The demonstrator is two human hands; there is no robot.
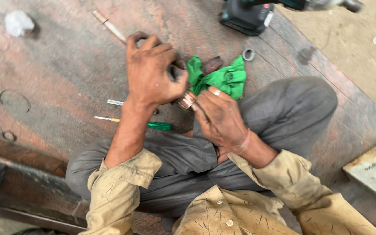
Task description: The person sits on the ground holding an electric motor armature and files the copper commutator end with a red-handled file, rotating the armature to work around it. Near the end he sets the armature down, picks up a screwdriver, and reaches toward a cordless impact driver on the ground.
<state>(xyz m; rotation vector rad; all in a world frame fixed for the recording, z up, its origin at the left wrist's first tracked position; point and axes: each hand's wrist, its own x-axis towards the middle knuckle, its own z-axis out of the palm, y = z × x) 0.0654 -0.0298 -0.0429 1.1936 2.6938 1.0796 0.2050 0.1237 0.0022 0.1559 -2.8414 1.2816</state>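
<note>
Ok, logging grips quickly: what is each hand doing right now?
Left hand: closed around a dark part, mostly hidden by the fingers.
Right hand: closed, pinching the coppery cylindrical piece beside the green cloth.

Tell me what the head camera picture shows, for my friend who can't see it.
A seated person's left hand and right hand together grip a small coppery metal part over their lap, with a green cloth just beyond it. On the reddish floor lie a green-handled screwdriver, a metal ring and a dark power tool.
</note>
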